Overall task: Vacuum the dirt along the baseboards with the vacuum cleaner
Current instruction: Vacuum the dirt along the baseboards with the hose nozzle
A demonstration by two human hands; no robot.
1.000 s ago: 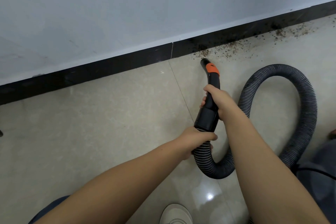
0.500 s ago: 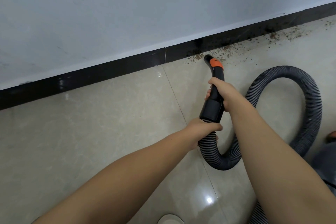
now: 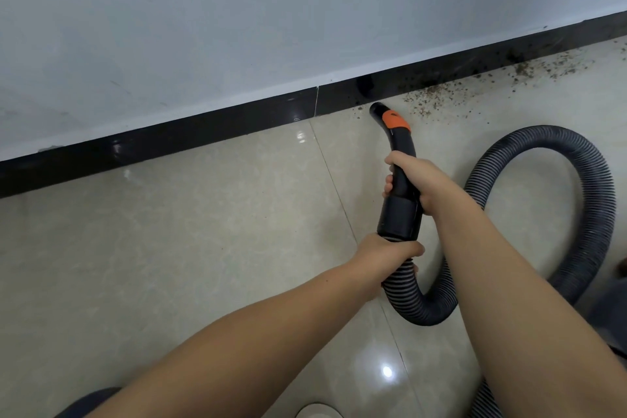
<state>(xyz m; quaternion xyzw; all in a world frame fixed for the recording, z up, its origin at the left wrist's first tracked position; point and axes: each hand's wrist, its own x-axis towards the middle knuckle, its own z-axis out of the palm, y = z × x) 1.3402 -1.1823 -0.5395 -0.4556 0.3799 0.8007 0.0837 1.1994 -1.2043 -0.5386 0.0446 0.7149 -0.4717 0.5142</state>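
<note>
A black vacuum nozzle handle (image 3: 400, 146) with an orange band points its open tip at the floor just in front of the black baseboard (image 3: 203, 132). My right hand (image 3: 412, 177) grips the curved handle above its wide collar. My left hand (image 3: 386, 255) grips the ribbed grey hose (image 3: 576, 180) right below that collar. Brown dirt (image 3: 437, 95) lies scattered along the baseboard to the right of the nozzle tip, thicker toward the far right. The hose loops away to the right and back under my right arm.
A pale grey wall (image 3: 271, 10) rises above the baseboard. Glossy beige floor tiles (image 3: 169, 248) stretch to the left of the nozzle. A white shoe tip (image 3: 317, 411) shows at the bottom edge, and a dark shape (image 3: 610, 309), partly cut off, sits at the right edge.
The nozzle tip has moved closer to the baseboard, and the small dirt patch beside it has thinned. Both hands keep their grips.
</note>
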